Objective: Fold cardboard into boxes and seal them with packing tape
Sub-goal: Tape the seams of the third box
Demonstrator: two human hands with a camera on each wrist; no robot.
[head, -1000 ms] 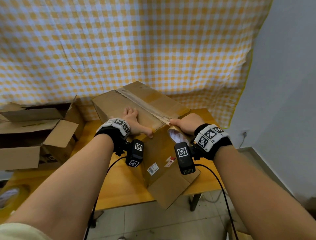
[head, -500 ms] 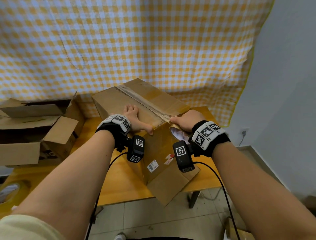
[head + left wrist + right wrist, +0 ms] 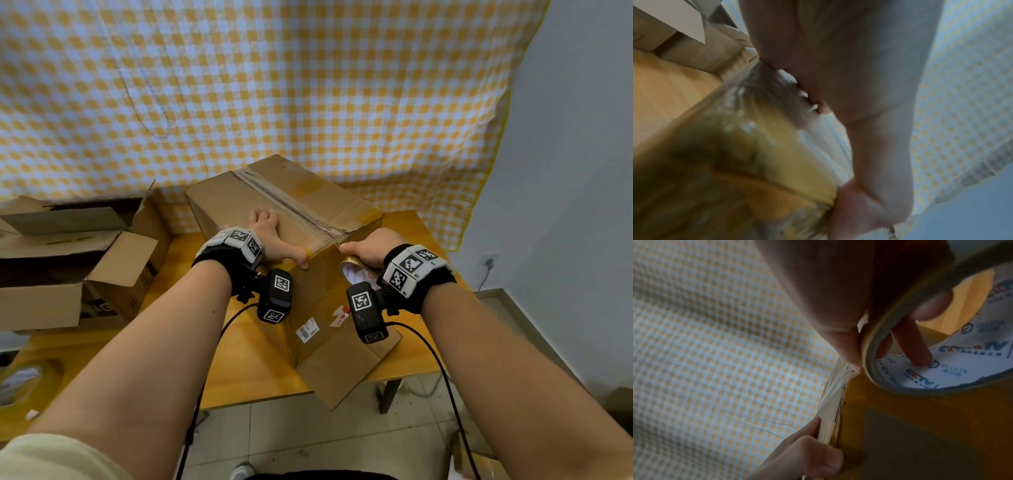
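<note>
A closed cardboard box (image 3: pixel 233 202) stands on the wooden table (image 3: pixel 239 359), one corner hanging over the front edge. A tape strip (image 3: pixel 291 205) runs along its top seam to the near edge. My left hand (image 3: pixel 270 236) lies flat on the box top, fingers straight, thumb pressing the near edge beside the tape's end. My right hand (image 3: pixel 368 248) grips a tape roll (image 3: pixel 352 270) held against the box's near side just below that edge. In the right wrist view my fingers (image 3: pixel 916 345) reach inside the tape roll (image 3: pixel 890 331) core, and the left thumb (image 3: pixel 818 459) presses the box (image 3: pixel 910 443).
Open cardboard boxes (image 3: pixel 68 260) with raised flaps crowd the table's left side. A second tape roll (image 3: pixel 24 380) lies at the near left. A yellow checked cloth (image 3: pixel 274 85) hangs behind. Tiled floor and a grey wall lie to the right.
Both hands stay at the box's near top edge; only the view has shifted a little.
</note>
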